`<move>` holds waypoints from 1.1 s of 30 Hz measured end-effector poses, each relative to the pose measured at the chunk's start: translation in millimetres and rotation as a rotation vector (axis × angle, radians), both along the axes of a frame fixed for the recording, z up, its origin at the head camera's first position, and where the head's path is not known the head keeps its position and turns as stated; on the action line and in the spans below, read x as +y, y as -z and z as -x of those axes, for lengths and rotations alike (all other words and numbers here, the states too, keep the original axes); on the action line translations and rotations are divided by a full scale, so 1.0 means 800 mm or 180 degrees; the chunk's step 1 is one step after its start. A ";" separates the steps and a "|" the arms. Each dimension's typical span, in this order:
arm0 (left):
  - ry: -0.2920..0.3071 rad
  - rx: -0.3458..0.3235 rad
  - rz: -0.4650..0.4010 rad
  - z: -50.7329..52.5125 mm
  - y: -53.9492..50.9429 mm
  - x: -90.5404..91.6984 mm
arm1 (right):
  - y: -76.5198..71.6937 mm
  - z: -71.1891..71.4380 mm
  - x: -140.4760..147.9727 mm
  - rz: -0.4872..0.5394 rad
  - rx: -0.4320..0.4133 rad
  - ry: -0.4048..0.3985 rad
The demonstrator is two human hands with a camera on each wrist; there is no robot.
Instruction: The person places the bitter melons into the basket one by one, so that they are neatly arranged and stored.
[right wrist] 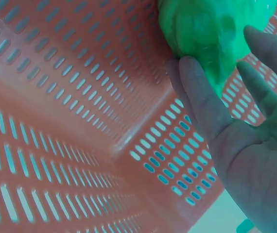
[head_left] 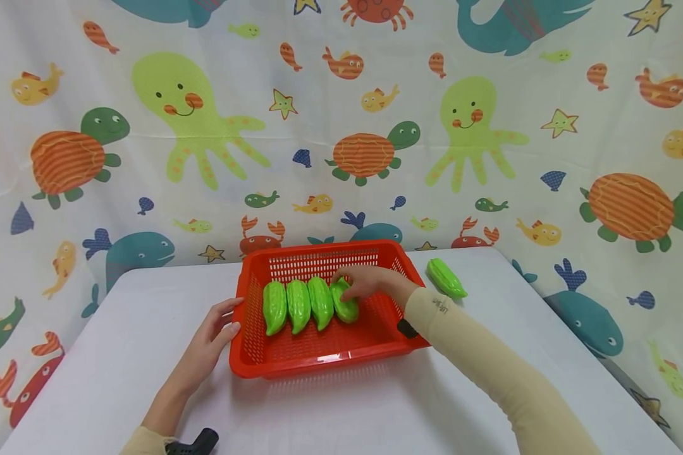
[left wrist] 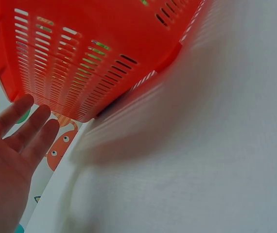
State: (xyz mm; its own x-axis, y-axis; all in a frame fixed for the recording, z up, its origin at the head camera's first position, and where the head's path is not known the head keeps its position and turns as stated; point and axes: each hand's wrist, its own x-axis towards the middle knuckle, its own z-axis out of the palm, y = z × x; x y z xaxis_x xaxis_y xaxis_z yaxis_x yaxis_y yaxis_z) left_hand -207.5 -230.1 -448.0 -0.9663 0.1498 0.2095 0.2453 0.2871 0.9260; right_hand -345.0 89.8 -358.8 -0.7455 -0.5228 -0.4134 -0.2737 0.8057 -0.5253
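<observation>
A red slotted plastic basket (head_left: 330,354) holds several bright green, ribbed bitter melons (head_left: 298,306), lying side by side with their pointed ends toward the front. My right hand (head_left: 364,281) reaches inside and grips the rightmost bitter melon (head_left: 347,311) of the row. In the right wrist view, fingers and thumb lie about this bitter melon (right wrist: 211,29). At the basket's left side, my left hand (head_left: 207,338) touches the rim with its fingertips. The left wrist view shows the left hand (left wrist: 7,155) with fairly straight fingers beside the slotted wall.
Another bitter melon (head_left: 446,278) lies on the white table (head_left: 148,328), behind and to the right of the basket. A curtain (head_left: 319,158) printed with sea animals hangs behind the table.
</observation>
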 end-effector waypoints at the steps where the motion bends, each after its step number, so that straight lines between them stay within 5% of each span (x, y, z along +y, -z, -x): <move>1: 0.0004 0.0000 -0.0004 0.000 0.000 0.000 | 0.001 0.000 -0.001 -0.0015 0.0009 0.0001; 17: 0.0004 -0.0042 0.0005 0.000 -0.003 0.001 | -0.006 -0.001 0.003 -0.0031 0.0015 0.0044; 33: 0.0010 0.0003 0.0000 0.001 -0.002 0.000 | -0.076 -0.011 0.064 0.0650 0.0555 0.0529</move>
